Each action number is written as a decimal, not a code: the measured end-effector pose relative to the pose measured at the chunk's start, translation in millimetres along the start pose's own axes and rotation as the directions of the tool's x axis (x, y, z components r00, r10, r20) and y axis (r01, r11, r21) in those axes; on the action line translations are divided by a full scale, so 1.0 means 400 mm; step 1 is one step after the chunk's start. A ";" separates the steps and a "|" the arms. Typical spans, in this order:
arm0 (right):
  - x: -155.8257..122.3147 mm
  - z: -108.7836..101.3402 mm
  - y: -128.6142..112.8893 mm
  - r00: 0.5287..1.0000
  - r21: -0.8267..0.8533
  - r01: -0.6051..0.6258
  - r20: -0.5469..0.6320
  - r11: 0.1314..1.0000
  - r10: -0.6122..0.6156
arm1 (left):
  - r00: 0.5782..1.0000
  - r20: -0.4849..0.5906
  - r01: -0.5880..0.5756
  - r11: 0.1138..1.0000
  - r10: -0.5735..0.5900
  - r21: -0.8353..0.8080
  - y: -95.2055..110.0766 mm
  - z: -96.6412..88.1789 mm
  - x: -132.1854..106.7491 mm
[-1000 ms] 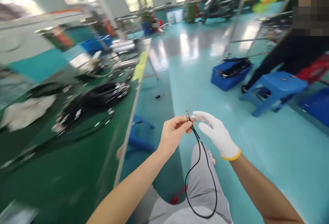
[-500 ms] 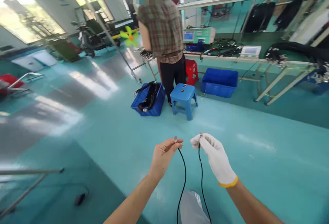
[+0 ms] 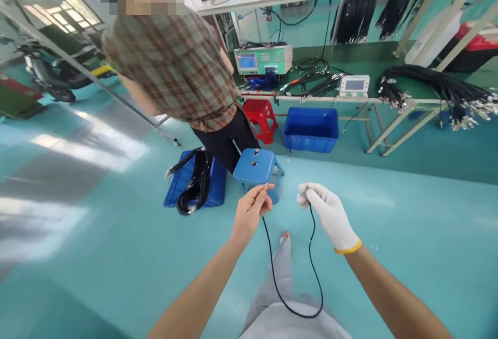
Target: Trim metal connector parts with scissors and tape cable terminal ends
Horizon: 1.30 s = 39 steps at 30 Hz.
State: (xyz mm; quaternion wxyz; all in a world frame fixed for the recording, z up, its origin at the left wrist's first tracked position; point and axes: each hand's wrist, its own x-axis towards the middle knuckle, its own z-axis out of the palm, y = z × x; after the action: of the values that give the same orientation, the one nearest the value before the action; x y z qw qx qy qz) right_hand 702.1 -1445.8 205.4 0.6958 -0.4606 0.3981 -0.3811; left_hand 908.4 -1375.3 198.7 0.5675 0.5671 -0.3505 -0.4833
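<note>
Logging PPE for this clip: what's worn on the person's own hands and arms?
Left hand is ungloved, no sleeve on the forearm. Right hand wears a white glove with a yellow cuff band; that forearm is sleeveless too.

Thin round black cable (image 3: 272,276): uniform black. Right hand (image 3: 330,214): white fabric glove, yellow cuff. Square plastic stool (image 3: 257,166): blue. Glossy floor (image 3: 389,214): teal. Co-worker's woven shirt (image 3: 175,64): brown-green plaid.
</note>
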 end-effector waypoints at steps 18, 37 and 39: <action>1.329 -0.302 -0.219 0.973 0.005 -0.232 -0.005 0.973 0.232 | 0.970 0.042 0.238 0.915 -0.238 -0.324 0.110 0.267 1.355; 2.253 0.124 -0.383 0.917 -0.052 -0.301 0.260 0.952 0.304 | 0.933 -0.360 -0.079 0.985 0.019 -0.154 0.361 -0.134 2.126; 2.346 0.210 -0.431 0.927 -0.108 -0.240 0.272 0.965 0.260 | 0.921 -0.387 -0.094 0.988 0.039 -0.124 0.384 -0.179 2.187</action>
State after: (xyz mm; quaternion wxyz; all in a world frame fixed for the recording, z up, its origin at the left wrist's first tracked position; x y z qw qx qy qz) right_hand 1118.4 -2308.3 199.5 0.7712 -0.4809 0.3634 -0.2046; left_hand 1250.5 -2198.0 210.1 0.6797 0.5970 -0.2169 -0.3669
